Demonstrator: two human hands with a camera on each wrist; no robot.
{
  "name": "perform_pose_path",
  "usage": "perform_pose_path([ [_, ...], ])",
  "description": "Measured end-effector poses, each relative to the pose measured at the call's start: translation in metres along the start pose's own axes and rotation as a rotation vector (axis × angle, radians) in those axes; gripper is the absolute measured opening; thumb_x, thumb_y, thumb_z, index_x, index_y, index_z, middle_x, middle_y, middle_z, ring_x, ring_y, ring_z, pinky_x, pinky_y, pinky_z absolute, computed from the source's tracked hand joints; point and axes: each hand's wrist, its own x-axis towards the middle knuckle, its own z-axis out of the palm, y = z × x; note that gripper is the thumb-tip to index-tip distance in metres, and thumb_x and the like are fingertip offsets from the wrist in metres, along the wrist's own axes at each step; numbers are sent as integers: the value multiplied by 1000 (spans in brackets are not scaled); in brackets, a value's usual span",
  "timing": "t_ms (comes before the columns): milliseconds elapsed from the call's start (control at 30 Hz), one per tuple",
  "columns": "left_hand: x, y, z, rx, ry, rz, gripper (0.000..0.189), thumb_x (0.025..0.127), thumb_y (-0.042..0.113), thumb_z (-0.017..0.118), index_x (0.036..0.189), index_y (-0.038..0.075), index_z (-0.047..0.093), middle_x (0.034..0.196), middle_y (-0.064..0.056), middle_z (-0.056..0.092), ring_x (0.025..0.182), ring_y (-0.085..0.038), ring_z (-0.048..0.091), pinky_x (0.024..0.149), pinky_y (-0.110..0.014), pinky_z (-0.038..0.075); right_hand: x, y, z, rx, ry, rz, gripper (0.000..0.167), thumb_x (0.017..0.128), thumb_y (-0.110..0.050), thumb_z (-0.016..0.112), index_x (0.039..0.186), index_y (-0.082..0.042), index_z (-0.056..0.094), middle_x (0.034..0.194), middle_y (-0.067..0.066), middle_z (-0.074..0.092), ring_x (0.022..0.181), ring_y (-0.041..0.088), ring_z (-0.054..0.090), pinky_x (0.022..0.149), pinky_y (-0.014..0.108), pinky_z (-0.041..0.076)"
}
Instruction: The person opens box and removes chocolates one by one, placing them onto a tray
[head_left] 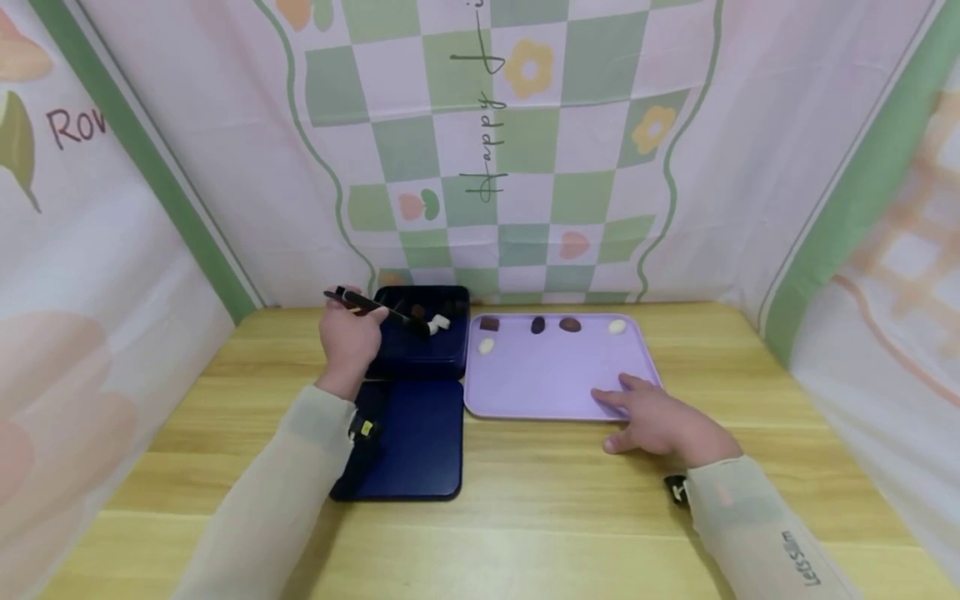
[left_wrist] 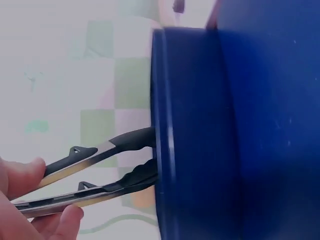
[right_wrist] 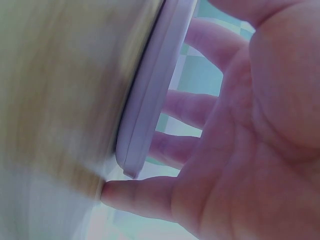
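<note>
My left hand (head_left: 351,340) grips a pair of black-and-metal tongs (left_wrist: 100,155), whose arms stand apart in the left wrist view. The tong tips reach into a dark blue box (head_left: 420,367), right at some small white pieces (head_left: 439,322); in the left wrist view the box wall hides the tips. A brown piece (head_left: 417,311) also lies in the box. My right hand (head_left: 663,423) spreads its fingers over the near right corner of a lilac tray (head_left: 555,379). In the right wrist view, the fingers (right_wrist: 192,107) extend past the tray's rim.
Along the tray's far side lie a dark brown square (head_left: 490,324), a black oval (head_left: 537,325), a brown oval (head_left: 570,325) and a white oval (head_left: 617,327). Another white oval (head_left: 487,346) is near its left edge. A flat blue lid (head_left: 420,442) lies before the box.
</note>
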Motion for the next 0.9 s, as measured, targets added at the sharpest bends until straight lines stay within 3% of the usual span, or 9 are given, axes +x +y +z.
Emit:
perform_pose_path([
  [333, -6, 2, 2, -46, -54, 51, 47, 82, 7, 82, 118, 6, 52, 112, -13, 60, 100, -28, 64, 86, -41, 51, -1, -1, -1, -4, 0, -10, 81, 79, -40, 83, 145, -6, 51, 148, 44, 21, 134, 62, 21, 105, 71, 22],
  [567, -8, -6, 8, 9, -50, 102, 45, 83, 8, 82, 118, 5, 54, 109, -13, 61, 96, -28, 63, 82, -43, 52, 0, -1, -1, -6, -6, 4, 81, 79, -39, 83, 146, -7, 50, 149, 43, 20, 134, 62, 21, 105, 71, 21],
  [900, -8, -7, -3, 25, -14, 62, 46, 83, 10, 82, 120, 5, 55, 111, -14, 66, 101, -28, 67, 87, -42, 52, -1, -2, -5, 8, -19, 13, 81, 80, -39, 83, 147, -8, 50, 150, 42, 19, 135, 61, 20, 105, 71, 21],
])
